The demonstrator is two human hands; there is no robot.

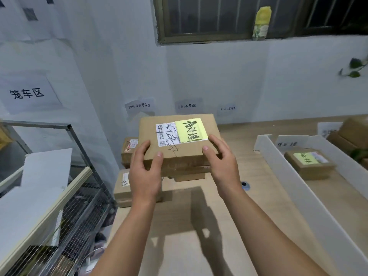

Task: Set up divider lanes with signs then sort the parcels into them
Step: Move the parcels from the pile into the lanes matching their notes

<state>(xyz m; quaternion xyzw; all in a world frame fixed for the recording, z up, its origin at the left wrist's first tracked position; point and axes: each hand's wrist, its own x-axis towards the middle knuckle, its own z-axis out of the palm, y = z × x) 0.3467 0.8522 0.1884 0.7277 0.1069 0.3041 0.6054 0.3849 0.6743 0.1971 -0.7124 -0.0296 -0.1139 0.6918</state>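
Gripping a brown cardboard parcel (177,140) at the centre of the frame, the left hand (145,172) curls round its near left corner and the right hand (221,162) round its near right corner, thumbs on top. A yellow note (190,130) with handwriting overlaps a white shipping label (166,135) on its lid. Other parcels (127,148) lie stacked below and to the left; whether the held one touches them is unclear. The light wooden table (199,246) fills the lower centre, crossed by the arms' shadow. At right, a white divider (294,182) runs diagonally, with a small parcel (308,162) and a sign card (288,143) in the lane beyond it. Three small paper signs (186,105) hang on the pale wall behind; a larger sign (26,93) is at left above a wire cage cart (79,192). A dark window (219,16) sits at the top.
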